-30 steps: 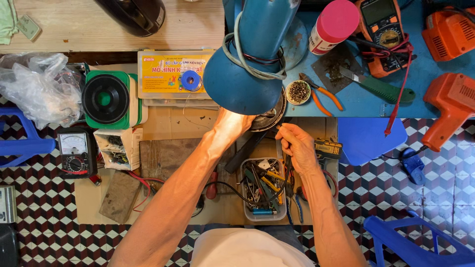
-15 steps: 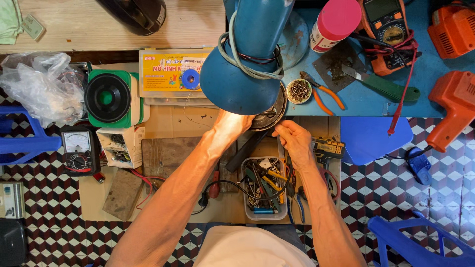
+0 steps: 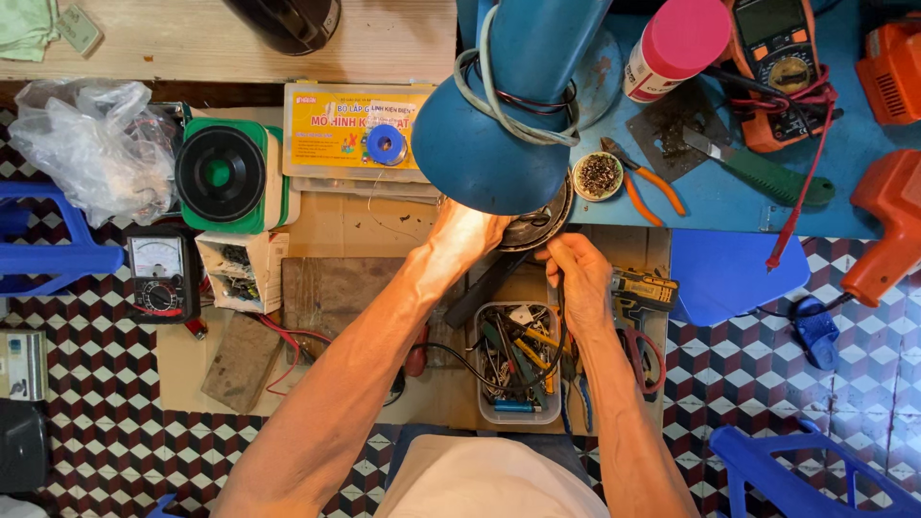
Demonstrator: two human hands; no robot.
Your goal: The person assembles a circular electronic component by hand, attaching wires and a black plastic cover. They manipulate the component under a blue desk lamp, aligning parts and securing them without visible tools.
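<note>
1. My left hand (image 3: 468, 235) sits just left of frame centre, its grip closed on the left edge of a dark round part (image 3: 539, 223) that lies half hidden under the blue lamp shade (image 3: 489, 144).
2. My right hand (image 3: 578, 273) is just below and to the right of that part, fingers curled shut; I cannot tell what it pinches, though a thin black wire (image 3: 537, 369) runs down from it.
3. The part lies above both grips, toward the top of the frame; the two hands look about equally near, one on each side.
4. Room is tight: the shade overhangs from above, the clear tool tray (image 3: 518, 369) lies right below, and the blue desk (image 3: 729, 201) edge runs just right of the part.
5. Open cardboard (image 3: 345, 225) lies to the left.
</note>
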